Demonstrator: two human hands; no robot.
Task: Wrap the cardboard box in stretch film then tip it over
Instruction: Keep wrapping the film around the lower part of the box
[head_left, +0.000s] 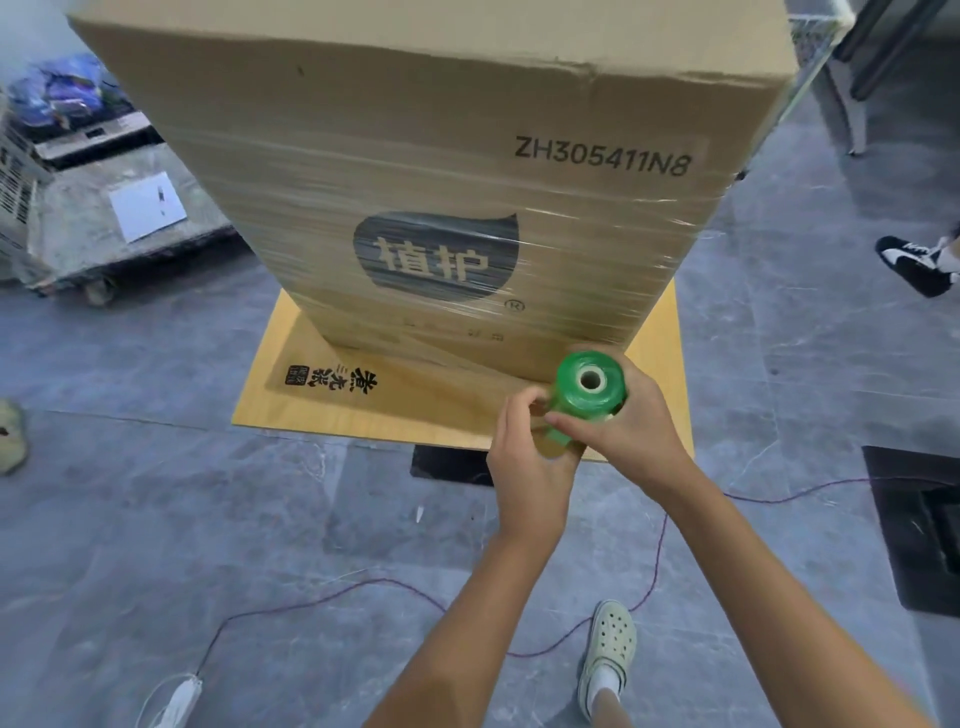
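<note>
A tall cardboard box (441, 156) stands upright on a flat sheet of cardboard (322, 410) on the floor. Clear stretch film covers its middle and lower part; the top band is bare. A green roll of stretch film (587, 395) stands upright just in front of the box's lower right corner. My right hand (623, 431) grips the roll from the right side. My left hand (524, 457) holds its lower part, fingers curled round it from the left. The bottom end of the roll is hidden by my hands.
A low wheeled cart (119, 228) with a white sheet of paper stands to the left. A thin cable (363, 584) runs across the grey floor near my foot (608, 649). Another person's shoe (914, 262) is at the right. Dark floor hatches (919, 525) lie to the right.
</note>
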